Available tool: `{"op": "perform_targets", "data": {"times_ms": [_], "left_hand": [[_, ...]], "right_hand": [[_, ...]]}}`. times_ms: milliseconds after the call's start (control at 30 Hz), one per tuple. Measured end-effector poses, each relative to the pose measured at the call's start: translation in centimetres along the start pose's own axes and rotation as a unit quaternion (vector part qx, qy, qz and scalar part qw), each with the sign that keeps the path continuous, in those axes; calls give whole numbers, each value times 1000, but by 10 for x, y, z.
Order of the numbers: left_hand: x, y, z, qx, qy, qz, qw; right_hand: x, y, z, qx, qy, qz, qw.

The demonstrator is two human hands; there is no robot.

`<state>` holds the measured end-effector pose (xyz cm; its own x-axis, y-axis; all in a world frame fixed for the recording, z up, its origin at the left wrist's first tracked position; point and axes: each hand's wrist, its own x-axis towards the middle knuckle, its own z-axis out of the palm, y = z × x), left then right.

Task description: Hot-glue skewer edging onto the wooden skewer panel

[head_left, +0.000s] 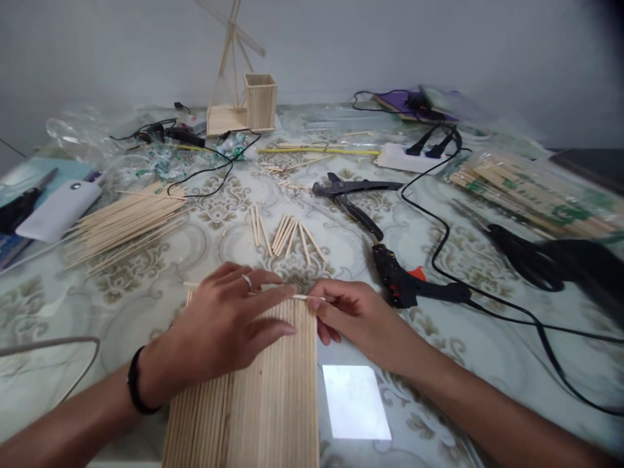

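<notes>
A panel of wooden sticks [273,390] laid side by side lies in front of me, its far edge under my hands. Across that edge runs a thin wooden stick [303,297]. My right hand [346,309] pinches this stick near the panel's far right corner. My left hand [238,318] rests over the panel with its fingers stretched out, the index fingertip touching the stick close to the right hand. Part of the stick is hidden beneath the left fingers. Beyond the hands lie several short cut sticks [287,235].
A black glue gun [404,276] and cutting pliers [348,192] lie at the right, with scissors [517,253] farther out. Black cables trail from a power strip [412,158]. Long sticks [131,224] are piled left. A stick-built windmill model with a box [260,104] stands at the back.
</notes>
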<state>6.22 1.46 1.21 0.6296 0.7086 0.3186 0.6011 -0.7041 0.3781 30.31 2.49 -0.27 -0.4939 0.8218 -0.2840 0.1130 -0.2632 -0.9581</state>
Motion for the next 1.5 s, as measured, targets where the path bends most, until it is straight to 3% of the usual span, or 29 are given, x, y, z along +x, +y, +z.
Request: {"op": "perform_targets", "data": {"times_ms": [233, 500, 1233, 1500], "left_hand": [[-7, 0, 8, -43, 1, -35, 998], [-8, 0, 6, -36, 18, -21, 999], [-23, 1, 5, -29, -45, -36, 998], [-23, 0, 5, -29, -44, -30, 998]], "right_hand": [[0, 2, 3, -3, 0, 11, 1000], [-1, 0, 5, 3, -2, -5, 1000], [-7, 1, 0, 3, -42, 82, 996], [-9, 2, -4, -3, -62, 69, 996]]}}
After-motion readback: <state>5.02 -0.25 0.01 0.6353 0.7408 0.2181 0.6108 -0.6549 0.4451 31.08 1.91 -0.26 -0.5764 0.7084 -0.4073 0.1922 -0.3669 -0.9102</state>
